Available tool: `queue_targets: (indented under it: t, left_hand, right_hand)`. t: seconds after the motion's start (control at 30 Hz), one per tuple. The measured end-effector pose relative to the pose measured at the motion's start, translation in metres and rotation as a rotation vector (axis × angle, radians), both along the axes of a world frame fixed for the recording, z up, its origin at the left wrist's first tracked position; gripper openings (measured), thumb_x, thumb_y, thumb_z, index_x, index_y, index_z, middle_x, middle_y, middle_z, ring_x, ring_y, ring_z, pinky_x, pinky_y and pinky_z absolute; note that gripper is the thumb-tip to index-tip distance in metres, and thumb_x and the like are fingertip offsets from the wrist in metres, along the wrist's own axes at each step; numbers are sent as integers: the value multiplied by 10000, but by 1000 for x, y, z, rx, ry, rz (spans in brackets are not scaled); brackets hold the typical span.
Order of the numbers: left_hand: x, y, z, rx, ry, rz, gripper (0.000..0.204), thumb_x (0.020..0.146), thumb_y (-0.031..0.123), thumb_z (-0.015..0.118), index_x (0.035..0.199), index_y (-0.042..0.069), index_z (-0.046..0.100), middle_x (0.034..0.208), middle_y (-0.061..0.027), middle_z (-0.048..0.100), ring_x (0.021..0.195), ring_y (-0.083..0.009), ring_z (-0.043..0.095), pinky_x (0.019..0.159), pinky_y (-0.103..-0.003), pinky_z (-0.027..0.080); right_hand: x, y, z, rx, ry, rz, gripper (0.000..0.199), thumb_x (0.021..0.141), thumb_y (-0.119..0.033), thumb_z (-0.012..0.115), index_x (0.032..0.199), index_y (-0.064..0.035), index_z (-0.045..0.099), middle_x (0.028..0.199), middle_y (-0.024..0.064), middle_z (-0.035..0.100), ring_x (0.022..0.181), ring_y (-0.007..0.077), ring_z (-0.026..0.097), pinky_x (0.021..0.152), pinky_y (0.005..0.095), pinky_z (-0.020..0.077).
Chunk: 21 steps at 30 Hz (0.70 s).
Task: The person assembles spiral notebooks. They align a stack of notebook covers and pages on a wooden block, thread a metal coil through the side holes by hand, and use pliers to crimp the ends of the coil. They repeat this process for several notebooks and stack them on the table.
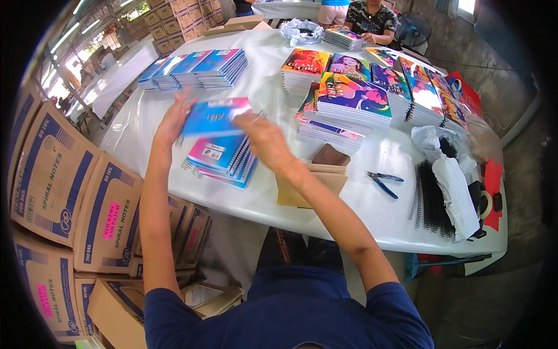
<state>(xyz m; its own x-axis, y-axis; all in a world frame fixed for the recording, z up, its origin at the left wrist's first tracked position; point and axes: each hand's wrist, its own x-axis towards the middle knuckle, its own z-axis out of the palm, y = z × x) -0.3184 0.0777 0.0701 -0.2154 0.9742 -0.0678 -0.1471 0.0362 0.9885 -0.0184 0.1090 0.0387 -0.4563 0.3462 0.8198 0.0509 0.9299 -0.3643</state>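
Observation:
Between my hands is a blue and pink spiral notebook [216, 118], smeared by motion. My right hand [264, 139] is closed on its right edge. At its left edge, my left hand [173, 119] has its fingers apart, slightly blurred; whether they touch the cover is hard to tell. Just below the notebook lies a stack of similar blue and pink notebooks [224, 163], with their wire spirals facing different sides. Farther off to the left, more blue notebooks [195, 68] stand in neat stacks.
Colourful notebooks [354, 96] are piled on the table [261, 64]. Brown cardboard pieces [314, 185], blue-handled pliers [385, 183] and black spiral wires [433, 195] lie right. Cartons [107, 215] crowd the left. Across the table sits a person [372, 23] beside a fan [412, 30].

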Motion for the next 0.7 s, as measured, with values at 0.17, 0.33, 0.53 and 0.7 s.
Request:
queue_targets:
  t: [0.17, 0.33, 0.53, 0.7]
  left_hand:
    - [-19, -7, -72, -252, 797, -106, 713, 837, 17, 627, 1472, 164, 340, 1424, -106, 456, 1203, -240, 516, 1028, -301, 388]
    - [-28, 1, -98, -67, 829, -120, 821, 752, -53, 657, 1464, 223, 356, 1434, -125, 450, 1276, -296, 471, 1050, -329, 376]
    - [36, 44, -81, 34, 1314, 39, 813, 771, 24, 665, 1466, 291, 336, 1538, -107, 284, 1401, -466, 179, 1092, -602, 202]
    - [103, 53, -75, 340, 1194, -6, 767, 801, 83, 672, 1461, 291, 340, 1558, -110, 228, 1429, -454, 77, 1078, -666, 137]
  right_hand:
    - [43, 0, 11, -16, -139, 13, 276, 708, -24, 715, 971, -105, 711, 1073, 140, 667, 1058, 291, 607, 913, 422, 465]
    - [169, 84, 65, -218, -26, -990, 295, 778, -210, 739, 975, -5, 664, 994, 202, 658, 958, 305, 625, 813, 394, 488]
    - [278, 202, 2, -702, -179, -888, 419, 622, -325, 838, 616, 24, 605, 588, 141, 610, 508, 218, 588, 536, 362, 472]
    - [259, 201, 16, -800, -263, -811, 436, 629, -334, 854, 654, 21, 604, 656, 116, 627, 566, 213, 604, 571, 345, 507]
